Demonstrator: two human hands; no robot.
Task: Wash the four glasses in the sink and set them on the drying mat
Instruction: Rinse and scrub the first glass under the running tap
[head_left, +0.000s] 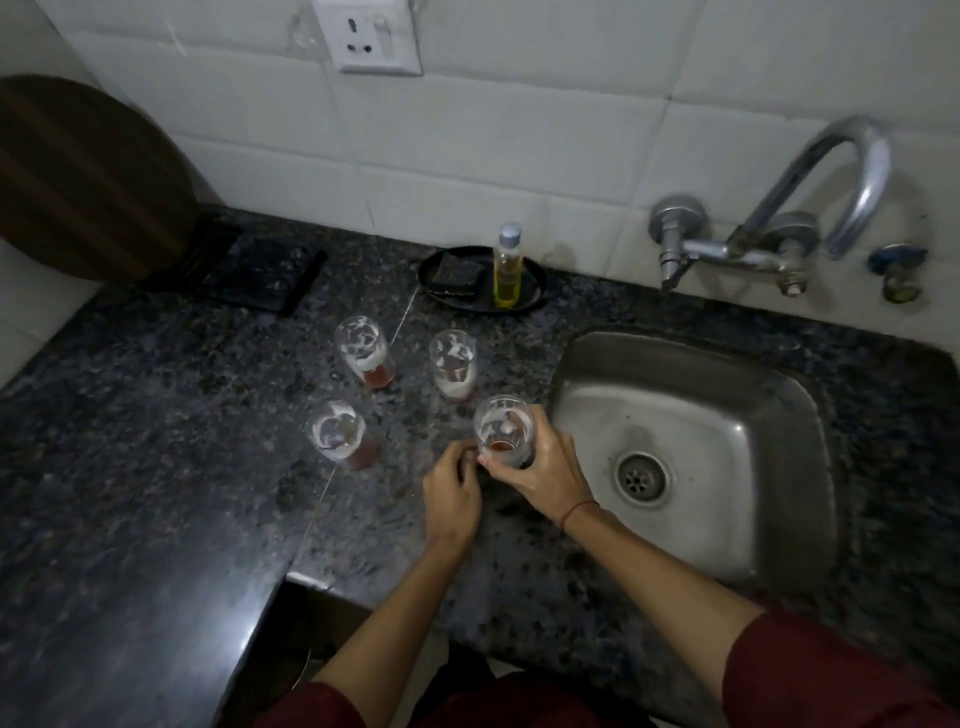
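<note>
Head view: on speckled granite counter (156, 426) beside steel sink (701, 374), right grip (545, 462) wraps a glass (503, 428); left grip (452, 493) state unclear.

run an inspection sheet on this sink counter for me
surface: dark speckled granite counter, steel sink set in at right
job's things: three clear foamy glasses with brown dregs stand free; black drying mat back left
clutter: black oval tray with dark sponge and yellow soap bottle; round wooden board
grippers: right hand grips the fourth glass; left hand curled beside it, contact unclear
cables: nothing seen
surroundings: white tiled wall, socket, chrome tap
</note>
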